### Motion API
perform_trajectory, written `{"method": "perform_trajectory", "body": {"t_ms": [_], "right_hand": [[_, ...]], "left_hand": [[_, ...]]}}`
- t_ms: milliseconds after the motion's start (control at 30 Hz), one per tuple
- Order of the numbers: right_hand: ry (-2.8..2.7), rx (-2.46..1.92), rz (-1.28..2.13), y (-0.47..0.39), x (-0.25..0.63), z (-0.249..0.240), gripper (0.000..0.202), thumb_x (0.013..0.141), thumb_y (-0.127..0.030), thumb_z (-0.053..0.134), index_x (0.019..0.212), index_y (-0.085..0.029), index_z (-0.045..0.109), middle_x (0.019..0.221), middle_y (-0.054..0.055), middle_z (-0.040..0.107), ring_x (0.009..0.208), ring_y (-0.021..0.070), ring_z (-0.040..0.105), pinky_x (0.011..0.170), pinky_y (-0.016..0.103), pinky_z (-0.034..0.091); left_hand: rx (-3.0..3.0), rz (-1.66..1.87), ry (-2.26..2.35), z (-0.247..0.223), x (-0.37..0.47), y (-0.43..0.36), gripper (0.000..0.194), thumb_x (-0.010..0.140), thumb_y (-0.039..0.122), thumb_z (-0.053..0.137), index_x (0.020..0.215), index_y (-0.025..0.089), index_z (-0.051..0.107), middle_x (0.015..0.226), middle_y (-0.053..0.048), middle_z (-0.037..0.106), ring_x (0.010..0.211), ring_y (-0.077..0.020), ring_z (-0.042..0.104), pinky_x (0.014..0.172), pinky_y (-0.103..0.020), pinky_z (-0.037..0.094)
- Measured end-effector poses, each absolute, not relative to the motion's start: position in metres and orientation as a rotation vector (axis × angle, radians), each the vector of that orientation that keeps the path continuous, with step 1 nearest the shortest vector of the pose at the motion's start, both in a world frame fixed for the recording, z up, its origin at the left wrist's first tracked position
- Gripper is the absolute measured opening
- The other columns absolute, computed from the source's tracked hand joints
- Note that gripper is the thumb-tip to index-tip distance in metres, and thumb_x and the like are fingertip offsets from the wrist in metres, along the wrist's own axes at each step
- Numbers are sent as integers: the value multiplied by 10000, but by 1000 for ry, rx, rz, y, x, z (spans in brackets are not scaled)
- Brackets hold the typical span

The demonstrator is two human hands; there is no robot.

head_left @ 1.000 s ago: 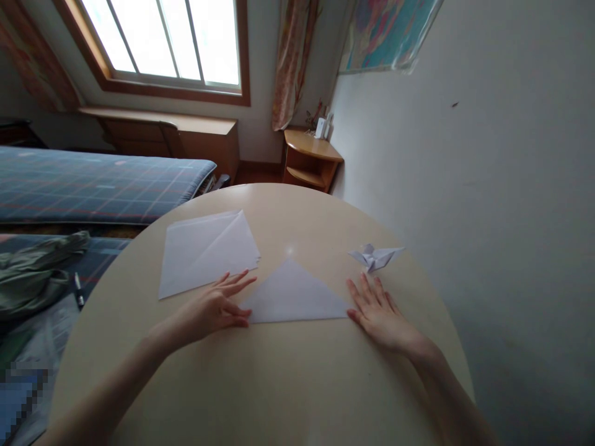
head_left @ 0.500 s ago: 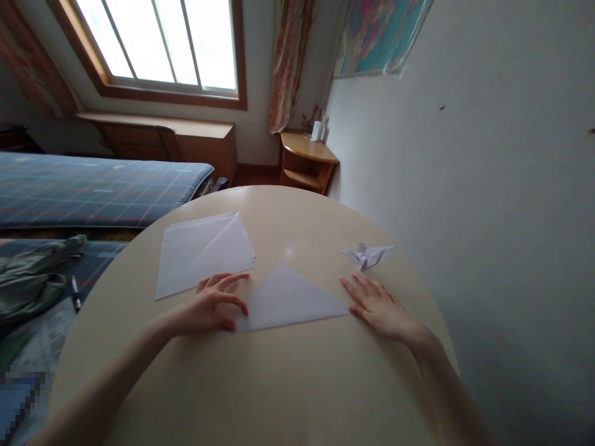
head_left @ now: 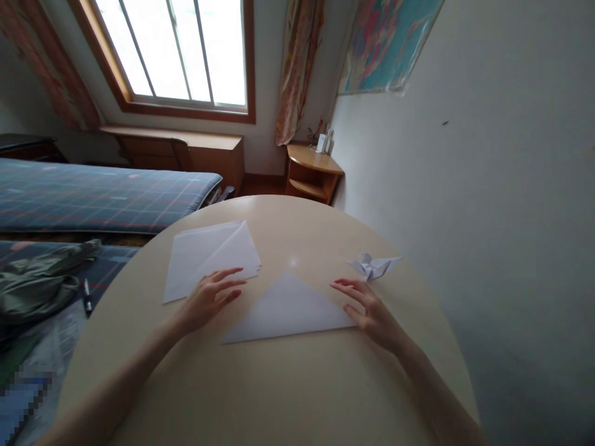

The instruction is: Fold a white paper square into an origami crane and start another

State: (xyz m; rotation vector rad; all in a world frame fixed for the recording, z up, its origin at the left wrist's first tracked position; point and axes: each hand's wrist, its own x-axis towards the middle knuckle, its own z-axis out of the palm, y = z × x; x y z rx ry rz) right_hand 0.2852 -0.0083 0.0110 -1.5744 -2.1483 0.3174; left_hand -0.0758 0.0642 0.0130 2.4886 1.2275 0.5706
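A white paper triangle (head_left: pixel 290 310) lies on the round table with its point facing away from me. My left hand (head_left: pixel 211 298) is just left of the triangle, near the stacked white sheets (head_left: pixel 204 254), fingers apart and holding nothing. At the triangle's right corner is my right hand (head_left: pixel 367 310), its fingers spread and the thumb near the paper; part of that corner is hidden by the hand. A folded white paper bird (head_left: pixel 374 266) rests just beyond my right hand.
The pale round table (head_left: pixel 297 396) reaches toward a wall on the right. Beds with a plaid mattress (head_left: pixel 102 195) stand to the left, with a crumpled green cloth (head_left: pixel 41 279) and a pen (head_left: pixel 87 297). A wooden corner shelf (head_left: pixel 316 158) stands beyond the table.
My left hand has moved off the triangle's left corner, up and to the left. My right hand has shifted inward over the right corner. The whole view has tilted slightly.
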Motion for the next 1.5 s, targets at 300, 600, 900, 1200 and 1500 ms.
{"method": "perform_trajectory", "body": {"t_ms": [300,600,900,1200,1500], "right_hand": [[-2523,-1464,37,-5,237,-10,448,939,-326,330,1366,-197,374,1424,73,367,1306,208,327,1069,429,277],[-2358,-1649,-46,-2,216,-4,401,917,-254,381,1294,-153,473,1331,82,496,1202,220,437,1012,404,348],[-1878,-1759,-56,14,210,-11,434,951,-335,240,1263,-193,505,1181,95,603,1052,235,532,896,406,433],[-1562,-1351,519,14,277,7,493,887,-531,350,1014,-160,649,903,104,687,810,217,632,773,378,513],[-2238,-1340,265,3,253,19,267,860,-211,478,1041,-263,668,1302,44,527,1276,224,378,1069,484,258]], "left_hand": [[2629,623,1460,-6,-69,68,433,943,416,274,1203,193,539,1306,-72,510,1172,-222,473,995,-384,365],[2312,386,1714,17,-4,26,516,752,523,603,1073,122,555,1048,-131,584,987,-290,566,824,-384,451],[2245,696,1653,7,-6,30,81,817,222,575,868,195,631,853,-36,602,775,-187,608,726,-298,465],[2444,1162,1017,20,-22,17,246,818,188,484,897,279,698,881,-38,613,852,-194,549,813,-384,423],[2555,574,732,15,-37,22,499,753,40,406,1072,330,656,1006,-26,644,874,-176,568,828,-355,445]]}}
